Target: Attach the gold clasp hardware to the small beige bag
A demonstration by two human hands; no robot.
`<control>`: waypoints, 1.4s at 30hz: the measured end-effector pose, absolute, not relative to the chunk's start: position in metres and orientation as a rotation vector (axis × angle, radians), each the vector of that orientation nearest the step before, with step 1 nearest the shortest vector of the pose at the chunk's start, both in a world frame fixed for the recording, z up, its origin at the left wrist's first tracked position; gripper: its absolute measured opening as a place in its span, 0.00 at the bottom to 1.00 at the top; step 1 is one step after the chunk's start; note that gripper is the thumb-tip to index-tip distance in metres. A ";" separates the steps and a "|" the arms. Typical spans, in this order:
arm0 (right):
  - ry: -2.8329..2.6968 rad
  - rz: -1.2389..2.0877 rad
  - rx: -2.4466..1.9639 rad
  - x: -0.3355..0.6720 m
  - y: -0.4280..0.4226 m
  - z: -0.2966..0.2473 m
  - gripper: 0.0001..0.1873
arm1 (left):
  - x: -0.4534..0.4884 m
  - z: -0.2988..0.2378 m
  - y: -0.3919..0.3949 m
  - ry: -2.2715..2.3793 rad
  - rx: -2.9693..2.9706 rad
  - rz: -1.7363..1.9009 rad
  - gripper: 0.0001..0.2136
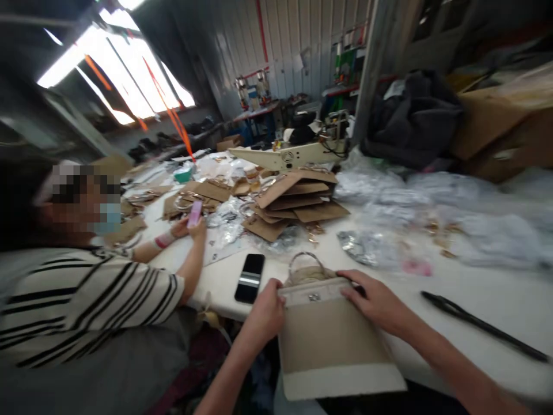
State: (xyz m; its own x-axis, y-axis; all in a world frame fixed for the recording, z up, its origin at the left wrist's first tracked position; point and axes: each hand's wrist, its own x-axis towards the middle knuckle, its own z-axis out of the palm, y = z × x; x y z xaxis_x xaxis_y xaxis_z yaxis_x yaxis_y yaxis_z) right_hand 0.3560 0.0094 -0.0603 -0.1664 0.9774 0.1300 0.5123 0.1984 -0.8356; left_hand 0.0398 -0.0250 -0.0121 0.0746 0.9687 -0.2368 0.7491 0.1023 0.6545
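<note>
I hold a flat tan and white card piece [332, 340] with a small metal fitting and a wire loop [306, 262] at its top. It overhangs the front edge of the white table [475, 294]. My left hand [266, 314] grips its left top corner, fingers closed on it. My right hand [375, 300] presses on its right top corner, fingers curled over the edge.
A black phone [249, 278] lies left of my hands. A black tool [484, 325] lies on the right. Stacked brown card pieces [298, 202] and plastic bags [432, 213] cover the table's middle. A person in a striped shirt [86, 305] sits at left holding a pink object [194, 213].
</note>
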 end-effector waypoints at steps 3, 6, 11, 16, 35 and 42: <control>-1.839 0.979 -1.385 0.354 0.008 -0.052 0.25 | 0.046 -0.022 -0.027 1.768 1.939 0.568 0.24; -1.835 0.963 -1.387 0.355 0.008 -0.056 0.24 | 0.066 -0.022 -0.036 1.704 2.258 0.753 0.32; -1.806 0.908 -1.344 0.356 0.003 -0.059 0.25 | 0.116 -0.038 -0.044 1.407 2.550 0.843 0.33; -1.726 0.813 -1.324 0.356 0.000 -0.064 0.29 | 0.140 -0.093 -0.030 1.355 2.704 0.778 0.37; -1.993 0.430 -1.730 0.494 0.104 -0.013 0.11 | 0.146 -0.083 -0.037 1.469 2.571 0.678 0.37; -2.301 0.501 -1.477 0.469 0.140 -0.027 0.17 | 0.147 -0.075 -0.044 1.504 2.432 0.639 0.40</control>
